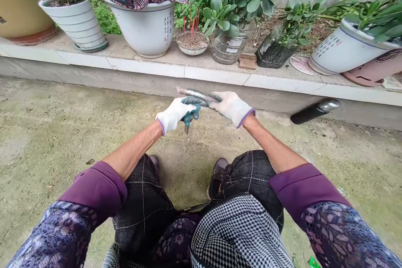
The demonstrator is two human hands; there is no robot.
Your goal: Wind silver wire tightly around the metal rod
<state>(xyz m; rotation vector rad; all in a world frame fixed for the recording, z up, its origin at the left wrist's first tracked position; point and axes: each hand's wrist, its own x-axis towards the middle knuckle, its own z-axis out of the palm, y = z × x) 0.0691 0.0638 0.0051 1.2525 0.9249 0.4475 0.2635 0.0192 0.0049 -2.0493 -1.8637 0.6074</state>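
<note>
Both hands wear white knit gloves with teal-coated palms and meet in front of my knees, above the concrete ground. My left hand (180,113) is closed around a dark grey tool (197,101); a narrow metallic tip pokes out below the fingers. The tool's kind is hidden by the glove. My right hand (229,104) is closed on a brush (192,92) with silvery bristles, smeared by motion, which lies across the top of the tool and reaches over my left hand. Whether the bristles touch the tool I cannot tell.
A tiled ledge (144,67) runs across ahead, bearing a white pot with clothes (141,25), an incense bowl (192,46), potted plants (234,44) and a small wooden brush (247,61). A black thermos (314,111) leans at its foot, to the right.
</note>
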